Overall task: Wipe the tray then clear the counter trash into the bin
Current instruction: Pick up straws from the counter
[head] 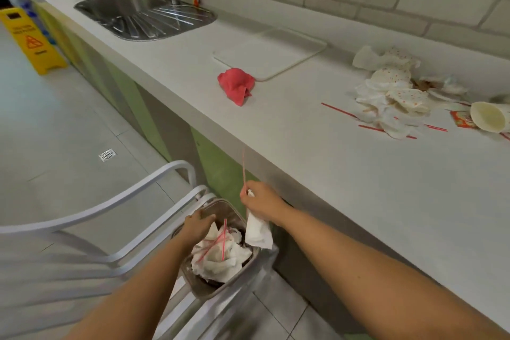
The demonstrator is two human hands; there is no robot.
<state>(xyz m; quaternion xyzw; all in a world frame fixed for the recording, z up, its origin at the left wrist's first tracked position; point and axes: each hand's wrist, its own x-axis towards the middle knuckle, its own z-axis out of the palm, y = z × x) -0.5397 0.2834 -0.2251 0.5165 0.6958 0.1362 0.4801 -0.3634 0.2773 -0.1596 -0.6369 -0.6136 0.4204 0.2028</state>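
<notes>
Napkin (258, 232) hangs from right hand (260, 201) above bin rim (234, 276).

Unreadable blurred lettering, warning triangle on yellow floor sign (30, 38)

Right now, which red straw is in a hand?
The upright straw pinched in the right hand with a white napkin, above the bin; the other straws lie on the counter or inside the bin.

Single head-worn wide-angle view, close and steeply downward onto bin (202, 287), counter (345, 174) alongside at right.
</notes>
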